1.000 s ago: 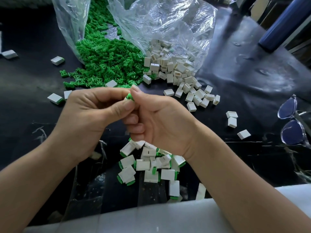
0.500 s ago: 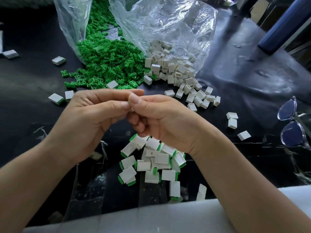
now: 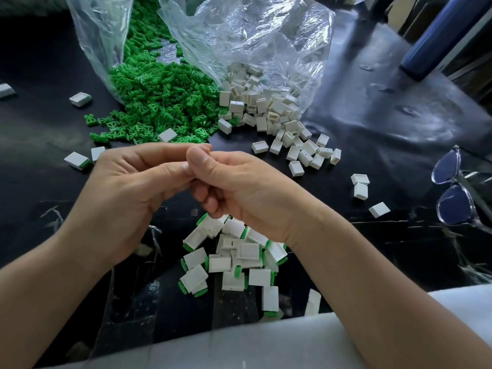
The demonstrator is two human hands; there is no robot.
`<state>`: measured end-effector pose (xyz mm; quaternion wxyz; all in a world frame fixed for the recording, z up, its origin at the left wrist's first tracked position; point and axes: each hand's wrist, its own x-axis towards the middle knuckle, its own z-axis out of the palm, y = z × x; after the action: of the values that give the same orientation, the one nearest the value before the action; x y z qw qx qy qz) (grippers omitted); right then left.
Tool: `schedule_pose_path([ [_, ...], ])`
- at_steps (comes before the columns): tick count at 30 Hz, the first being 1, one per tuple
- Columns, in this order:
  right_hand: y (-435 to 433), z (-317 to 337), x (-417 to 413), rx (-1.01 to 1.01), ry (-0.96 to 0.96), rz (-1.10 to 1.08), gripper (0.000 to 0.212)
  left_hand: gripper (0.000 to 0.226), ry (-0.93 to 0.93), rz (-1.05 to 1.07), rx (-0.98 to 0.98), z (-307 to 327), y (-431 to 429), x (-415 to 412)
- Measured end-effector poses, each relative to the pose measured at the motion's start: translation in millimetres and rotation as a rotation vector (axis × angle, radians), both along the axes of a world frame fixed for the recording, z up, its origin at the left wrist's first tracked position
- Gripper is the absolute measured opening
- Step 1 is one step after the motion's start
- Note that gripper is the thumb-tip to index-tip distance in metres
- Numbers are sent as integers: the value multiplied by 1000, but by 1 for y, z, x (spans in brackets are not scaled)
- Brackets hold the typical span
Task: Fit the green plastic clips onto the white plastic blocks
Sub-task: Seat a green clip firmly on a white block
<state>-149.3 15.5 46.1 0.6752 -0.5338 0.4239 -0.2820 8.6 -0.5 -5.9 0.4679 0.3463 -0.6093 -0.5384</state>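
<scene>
My left hand point(image 3: 127, 190) and my right hand point(image 3: 245, 187) meet above the black table, thumbs and forefingers pinched together on a small piece that the fingers hide. Loose green clips point(image 3: 159, 102) spill from a clear bag at the back left. Bare white blocks point(image 3: 269, 110) spill from a second clear bag point(image 3: 253, 35) beside them. Under my hands, near the front edge, lies a heap of white blocks with green clips fitted point(image 3: 239, 257).
Single white blocks lie scattered at the left point(image 3: 80, 99) and right point(image 3: 360, 190). Clear-framed glasses point(image 3: 452, 193) sit at the right edge, with a dark blue cylinder point(image 3: 431, 38) at the back right. A white ledge point(image 3: 266, 347) runs along the front.
A green clip showed between my fingertips a second ago; my thumbs have since closed over it and it is hidden. Both hands stayed in place.
</scene>
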Motion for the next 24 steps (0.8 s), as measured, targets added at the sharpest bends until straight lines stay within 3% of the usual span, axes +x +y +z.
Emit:
schedule_pose_path([
  [11, 2, -6, 6, -3, -23, -88, 29, 17, 71, 58, 52, 15, 12, -9],
  [16, 3, -6, 6, -19, -21, -100, 29, 30, 73, 86, 76, 19, 14, -11],
  [24, 3, -8, 8, -47, 1, -121, 28, 33, 65, 74, 89, 22, 14, -12],
])
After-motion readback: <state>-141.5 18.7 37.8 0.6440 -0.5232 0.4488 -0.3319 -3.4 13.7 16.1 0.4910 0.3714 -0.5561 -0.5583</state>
